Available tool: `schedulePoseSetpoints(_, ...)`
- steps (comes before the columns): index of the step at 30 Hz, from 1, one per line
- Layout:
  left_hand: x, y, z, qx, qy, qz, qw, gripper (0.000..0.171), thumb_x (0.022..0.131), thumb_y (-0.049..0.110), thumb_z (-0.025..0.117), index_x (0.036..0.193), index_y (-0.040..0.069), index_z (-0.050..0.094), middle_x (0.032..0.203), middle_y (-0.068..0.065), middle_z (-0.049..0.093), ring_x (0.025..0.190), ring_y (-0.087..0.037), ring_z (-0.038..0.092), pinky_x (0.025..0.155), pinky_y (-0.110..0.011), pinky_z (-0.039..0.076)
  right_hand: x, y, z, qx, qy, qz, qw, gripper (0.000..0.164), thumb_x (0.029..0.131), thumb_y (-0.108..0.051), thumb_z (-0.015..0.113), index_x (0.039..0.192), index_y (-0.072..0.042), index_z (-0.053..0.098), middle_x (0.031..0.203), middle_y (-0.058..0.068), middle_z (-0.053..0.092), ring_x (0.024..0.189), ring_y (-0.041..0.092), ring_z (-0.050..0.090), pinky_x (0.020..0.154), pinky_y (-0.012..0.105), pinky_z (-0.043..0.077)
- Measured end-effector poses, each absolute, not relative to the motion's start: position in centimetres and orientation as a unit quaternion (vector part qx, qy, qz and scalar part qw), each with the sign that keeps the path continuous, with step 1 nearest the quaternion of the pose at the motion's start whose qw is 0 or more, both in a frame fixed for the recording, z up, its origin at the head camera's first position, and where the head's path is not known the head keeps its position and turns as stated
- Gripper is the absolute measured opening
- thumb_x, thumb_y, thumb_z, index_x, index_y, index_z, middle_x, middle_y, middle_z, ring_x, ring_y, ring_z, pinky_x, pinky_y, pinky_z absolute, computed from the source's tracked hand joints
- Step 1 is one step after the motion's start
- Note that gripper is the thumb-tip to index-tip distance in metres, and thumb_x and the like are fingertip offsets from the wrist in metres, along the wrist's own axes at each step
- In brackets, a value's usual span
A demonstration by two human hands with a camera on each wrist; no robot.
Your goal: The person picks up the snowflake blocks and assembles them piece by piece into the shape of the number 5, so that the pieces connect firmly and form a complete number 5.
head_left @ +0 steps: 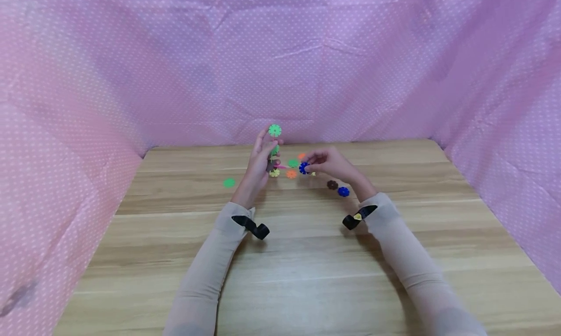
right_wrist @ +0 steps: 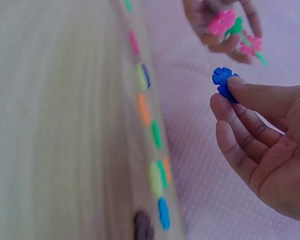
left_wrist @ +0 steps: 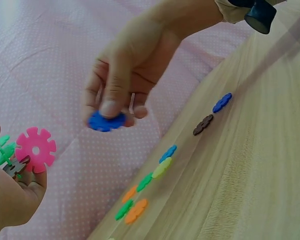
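My left hand (head_left: 257, 164) is raised above the table, gripping a joined cluster of plastic snowflake discs. A green disc (head_left: 274, 130) tops this cluster, a pink disc (left_wrist: 36, 150) faces the left wrist view, and part of a brown disc (left_wrist: 15, 167) shows beside it. The palm and fingers hide some of the joints. To the right, my right hand (head_left: 334, 164) pinches a single blue snowflake disc (right_wrist: 223, 79) between thumb and fingers. A gap separates that blue disc from the cluster in both wrist views.
Loose discs lie along the wooden table (head_left: 285, 258): a green one (head_left: 229, 182) at left, an orange one (head_left: 291, 174) near the middle, brown (head_left: 332, 185) and dark blue (head_left: 344, 192) ones at right, and several more between. A pink dotted curtain (head_left: 280, 63) surrounds the table's back and sides.
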State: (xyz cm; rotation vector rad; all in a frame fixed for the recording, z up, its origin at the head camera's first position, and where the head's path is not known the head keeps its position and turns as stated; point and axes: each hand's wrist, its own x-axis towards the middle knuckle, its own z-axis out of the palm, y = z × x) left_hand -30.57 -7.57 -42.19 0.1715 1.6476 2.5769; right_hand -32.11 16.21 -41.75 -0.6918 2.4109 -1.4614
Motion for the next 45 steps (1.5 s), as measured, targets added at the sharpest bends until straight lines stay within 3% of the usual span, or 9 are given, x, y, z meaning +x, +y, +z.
schedulePoseSetpoints(2,-30.6,-7.5,-42.2,0.056,0.536,0.841,0.039,0.056,0.107,0.017,0.051,0.159,0.03,0.032,0.111,0.004,0.062,0.078,-0.011,0.049,0.057,-0.017,0.045,-32.0,15.8,-41.6,-0.24,0.811,-0.521,0.115,0.024,0.092,-0.005,0.075,0.115,0.001,0.072,0.099,0.015,0.074,0.084,0.021,0.072,0.076,0.042,0.063)
schedulePoseSetpoints(8,-30.8,-7.2,-42.2,0.064,0.528,0.846,0.04,0.058,0.107,0.017,0.051,0.16,0.028,0.029,0.112,0.001,0.061,0.079,-0.012,0.049,0.058,-0.016,0.045,-31.7,14.8,-41.8,-0.224,0.789,-0.563,0.102,0.027,0.09,-0.005,0.076,0.116,0.003,0.071,0.094,0.01,0.073,0.08,0.014,0.071,0.074,0.036,0.064)
schedulePoseSetpoints(14,-30.9,-7.3,-42.1,0.066,0.525,0.848,0.036,0.058,0.107,0.017,0.051,0.16,0.031,0.03,0.111,0.002,0.062,0.075,-0.008,0.05,0.056,-0.015,0.043,-31.1,13.8,-41.7,-0.19,0.774,-0.597,0.087,0.026,0.09,-0.004,0.076,0.115,0.004,0.07,0.09,0.003,0.074,0.077,0.016,0.073,0.078,0.047,0.063)
schedulePoseSetpoints(20,-31.0,-7.6,-42.0,0.062,0.518,0.852,0.038,0.059,0.107,0.017,0.051,0.16,0.031,0.029,0.113,-0.001,0.061,0.072,-0.006,0.05,0.054,-0.014,0.042,-30.9,12.6,-42.1,-0.174,0.749,-0.633,0.091,0.029,0.089,0.0,0.076,0.115,0.011,0.068,0.09,0.005,0.075,0.075,0.009,0.072,0.073,0.033,0.064)
schedulePoseSetpoints(25,-31.1,-7.7,-42.0,0.061,0.521,0.851,0.037,0.059,0.107,0.017,0.052,0.16,0.031,0.03,0.113,0.0,0.062,0.073,-0.007,0.051,0.054,-0.014,0.043,-30.7,12.0,-42.3,-0.169,0.733,-0.651,0.1,0.028,0.089,0.005,0.073,0.114,0.013,0.066,0.088,0.003,0.075,0.075,0.008,0.072,0.072,0.031,0.064)
schedulePoseSetpoints(29,-31.0,-7.7,-41.9,0.061,0.528,0.847,0.035,0.059,0.107,0.017,0.052,0.16,0.031,0.03,0.109,0.005,0.063,0.074,-0.008,0.05,0.054,-0.015,0.043,-30.5,11.8,-42.4,-0.172,0.73,-0.654,0.102,0.026,0.09,0.005,0.072,0.114,0.013,0.065,0.086,0.0,0.075,0.076,0.009,0.072,0.075,0.034,0.065)
schedulePoseSetpoints(35,-31.0,-7.7,-42.0,0.065,0.53,0.845,0.03,0.058,0.107,0.015,0.051,0.16,0.029,0.031,0.114,-0.002,0.06,0.076,-0.009,0.049,0.056,-0.016,0.043,-30.4,11.5,-42.3,-0.175,0.729,-0.654,0.1,0.028,0.09,0.004,0.072,0.115,0.014,0.066,0.084,-0.004,0.074,0.076,0.008,0.071,0.081,0.047,0.063)
schedulePoseSetpoints(40,-31.1,-7.6,-42.2,0.061,0.542,0.838,0.031,0.056,0.107,0.015,0.051,0.157,0.032,0.035,0.121,-0.006,0.058,0.078,-0.009,0.048,0.058,-0.016,0.043,-30.5,11.0,-42.6,-0.179,0.724,-0.661,0.082,0.026,0.089,0.007,0.072,0.112,0.017,0.066,0.081,-0.005,0.074,0.072,0.007,0.07,0.073,0.036,0.064)
schedulePoseSetpoints(45,-31.1,-7.6,-42.4,0.061,0.564,0.823,0.023,0.059,0.106,0.013,0.054,0.157,0.033,0.034,0.138,-0.01,0.052,0.085,-0.01,0.047,0.066,-0.021,0.041,-30.5,10.6,-42.7,-0.173,0.718,-0.671,0.071,0.024,0.088,0.008,0.073,0.11,0.017,0.067,0.083,0.0,0.075,0.069,0.008,0.07,0.066,0.024,0.062)
